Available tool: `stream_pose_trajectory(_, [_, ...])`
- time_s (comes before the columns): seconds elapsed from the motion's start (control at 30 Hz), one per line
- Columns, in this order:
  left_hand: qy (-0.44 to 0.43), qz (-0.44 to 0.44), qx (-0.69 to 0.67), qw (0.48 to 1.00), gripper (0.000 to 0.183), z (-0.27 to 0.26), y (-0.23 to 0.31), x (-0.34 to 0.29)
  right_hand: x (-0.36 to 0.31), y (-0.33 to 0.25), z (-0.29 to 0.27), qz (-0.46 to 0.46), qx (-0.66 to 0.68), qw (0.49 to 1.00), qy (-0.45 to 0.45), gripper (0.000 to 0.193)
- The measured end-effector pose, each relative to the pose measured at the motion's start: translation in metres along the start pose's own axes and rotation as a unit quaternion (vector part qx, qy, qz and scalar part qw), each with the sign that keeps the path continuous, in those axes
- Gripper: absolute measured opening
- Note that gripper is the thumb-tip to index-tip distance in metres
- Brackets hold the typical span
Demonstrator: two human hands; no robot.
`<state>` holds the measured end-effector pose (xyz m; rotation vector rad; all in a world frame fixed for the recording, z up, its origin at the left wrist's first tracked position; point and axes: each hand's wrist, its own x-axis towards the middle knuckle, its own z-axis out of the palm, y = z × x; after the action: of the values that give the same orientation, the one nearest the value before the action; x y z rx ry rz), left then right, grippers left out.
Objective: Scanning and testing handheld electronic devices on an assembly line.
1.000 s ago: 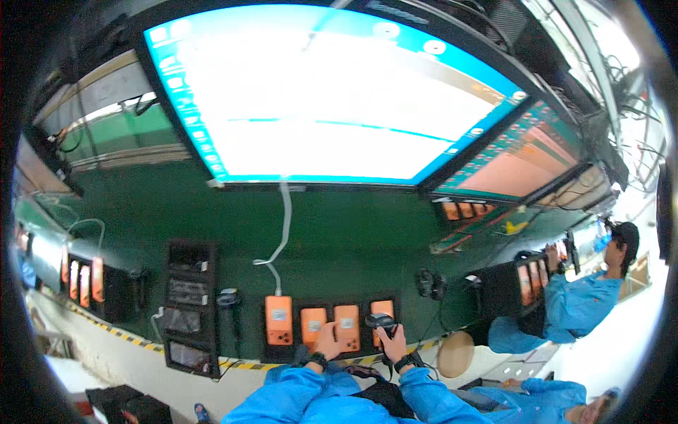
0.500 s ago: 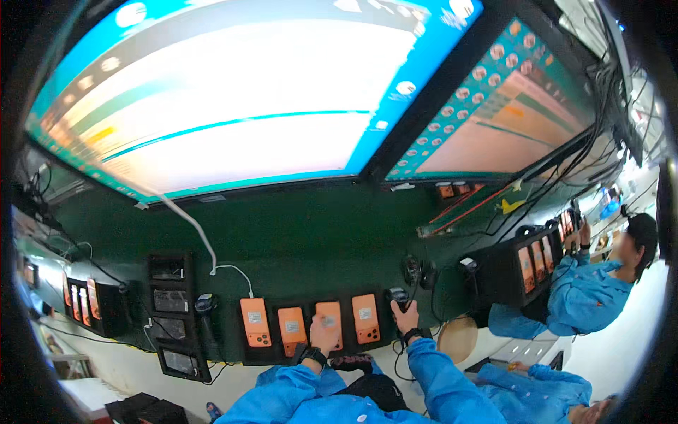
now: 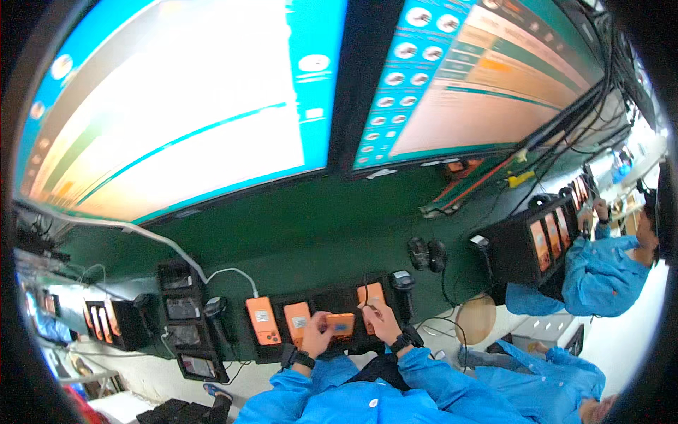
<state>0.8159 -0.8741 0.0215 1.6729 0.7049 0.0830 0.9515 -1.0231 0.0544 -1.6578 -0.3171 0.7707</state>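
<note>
My left hand [image 3: 316,338] grips an orange phone [image 3: 341,324], turned sideways and lifted at the front of the black tray [image 3: 332,300]. My right hand [image 3: 385,325] has its fingertips drawn together just right of it, over another orange phone [image 3: 369,292] in the tray. A thin dark line like a cable rises from those fingertips; what they hold is too small to make out. Two more orange phones lie left of my hands: one [image 3: 296,315] beside my left hand, and one [image 3: 263,320] with a white cable [image 3: 236,269] at its top end.
A handheld scanner [image 3: 402,281] stands right of the tray, another [image 3: 215,309] left of it. Beyond are a black rack [image 3: 185,325] of dark devices, a mouse [image 3: 418,251] and two large monitors [image 3: 340,92]. Co-workers in blue [image 3: 607,272] sit at right; a round stool [image 3: 476,318] is near.
My right hand has let go of the scanner and come left to the phones. My left hand has lifted a phone and turned it sideways. The view has swung rightward.
</note>
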Motion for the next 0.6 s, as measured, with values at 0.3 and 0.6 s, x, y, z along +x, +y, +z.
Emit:
stream_pose_trajectory(0.3, [-0.038,0.029,-0.063,0.997,0.02,0.003,-0.025,-0.022,-0.013,-0.027,0.04,-0.043,-0.114,0.99,-0.078,0.016])
stream_pose_trajectory(0.6, [-0.036,0.038,-0.092,0.994,0.023,0.001,-0.023,-0.028,-0.023,-0.014,0.042,-0.2,-0.293,0.932,-0.074,0.012])
